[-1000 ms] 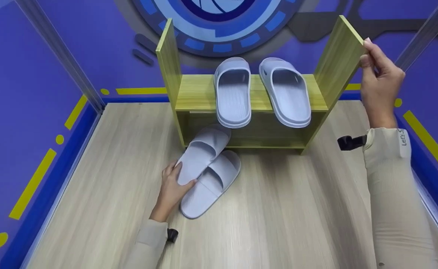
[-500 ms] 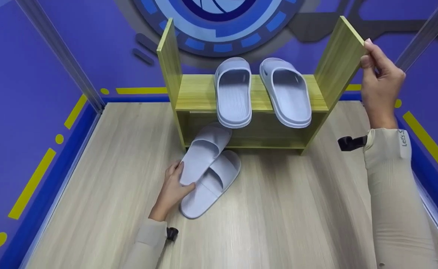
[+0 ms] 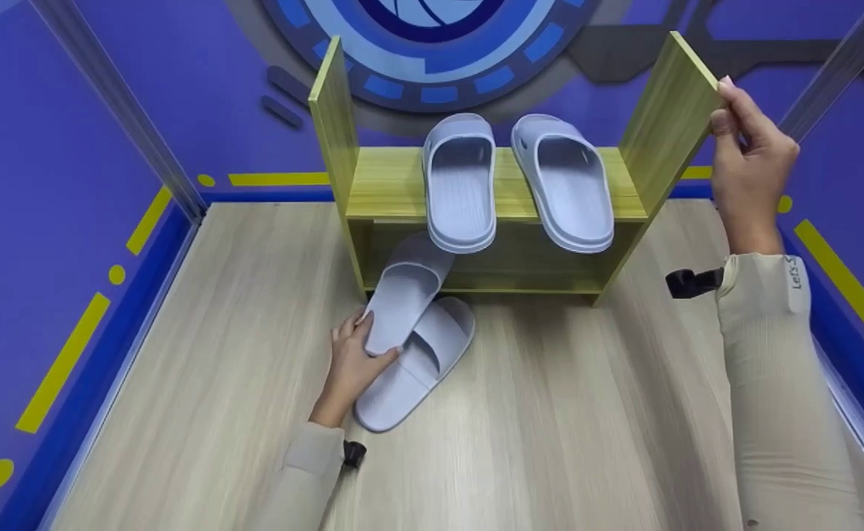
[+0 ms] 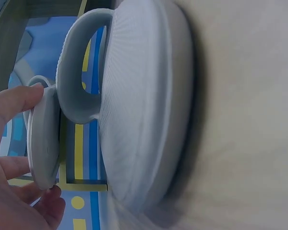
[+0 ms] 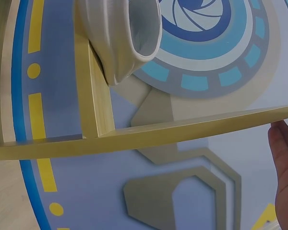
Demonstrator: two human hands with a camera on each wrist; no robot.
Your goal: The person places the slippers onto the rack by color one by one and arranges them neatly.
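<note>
In the head view, the held slipper (image 3: pixel 402 304) points into the low gap of the rack (image 3: pixel 388 184), its toe partly hidden, and the left hand (image 3: pixel 353 365) pinches its heel. In the left wrist view, thumb and fingers sit apart on its edges. In the right wrist view, the right hand (image 5: pixel 286 175), mostly cut off, pinches the rack's side.

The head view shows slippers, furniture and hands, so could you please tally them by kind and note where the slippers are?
Slippers: 4 (2 on the upper shelf, 1 in the left hand, 1 on the floor)
Rack: 1
Hands: 2
Total: 7
</note>
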